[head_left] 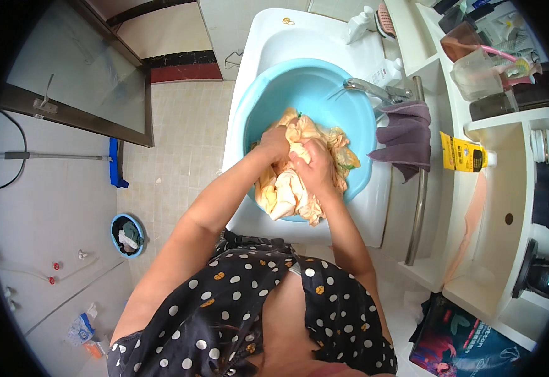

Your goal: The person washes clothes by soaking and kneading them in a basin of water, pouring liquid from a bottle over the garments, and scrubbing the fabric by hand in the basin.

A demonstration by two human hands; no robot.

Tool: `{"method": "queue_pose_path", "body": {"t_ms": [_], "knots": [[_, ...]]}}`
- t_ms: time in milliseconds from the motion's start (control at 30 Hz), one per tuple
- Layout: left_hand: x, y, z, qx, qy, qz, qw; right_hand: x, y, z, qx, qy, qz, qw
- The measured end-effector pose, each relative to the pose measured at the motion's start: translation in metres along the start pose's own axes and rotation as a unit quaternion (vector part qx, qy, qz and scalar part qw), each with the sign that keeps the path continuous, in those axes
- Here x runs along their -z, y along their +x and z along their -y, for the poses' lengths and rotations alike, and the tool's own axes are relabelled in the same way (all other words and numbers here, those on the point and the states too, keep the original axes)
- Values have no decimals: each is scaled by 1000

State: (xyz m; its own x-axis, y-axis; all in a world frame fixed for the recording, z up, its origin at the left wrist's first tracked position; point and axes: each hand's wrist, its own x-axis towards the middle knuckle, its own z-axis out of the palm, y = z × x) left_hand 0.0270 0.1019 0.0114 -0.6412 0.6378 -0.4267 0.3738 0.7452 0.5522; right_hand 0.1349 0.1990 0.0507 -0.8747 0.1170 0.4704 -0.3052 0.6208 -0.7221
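Observation:
A bunched, wet-looking pale yellow-orange garment lies in a large light-blue basin, with patterned green and brown patches along its right side. My left hand is closed on a fold of it, its fingertips partly hidden in the cloth. Close beside it, my right hand grips another fold, thumb toward the left hand. Part of the cloth hangs over the basin's near rim. The basin sits in a white sink, and a chrome faucet reaches over its right rim.
A purple towel hangs on a metal rail at the right. White bottles stand behind the faucet. Shelves hold a yellow tube and a clear cup. At left are a glass door and a small blue bucket with clothes.

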Motion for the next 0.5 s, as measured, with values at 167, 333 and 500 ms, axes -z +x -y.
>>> {"method": "queue_pose_path", "body": {"t_ms": [167,333,500], "knots": [[22,-41,-44,-34,82,9,996,14,3,-38,-215,-146,-53,964],[47,-78,-42,-111,11,-80,991,42,13,-17,-207,-351,-30,913],[91,-110,-63,-135,-63,-154,977,61,19,8,-117,-245,-117,955]]}}
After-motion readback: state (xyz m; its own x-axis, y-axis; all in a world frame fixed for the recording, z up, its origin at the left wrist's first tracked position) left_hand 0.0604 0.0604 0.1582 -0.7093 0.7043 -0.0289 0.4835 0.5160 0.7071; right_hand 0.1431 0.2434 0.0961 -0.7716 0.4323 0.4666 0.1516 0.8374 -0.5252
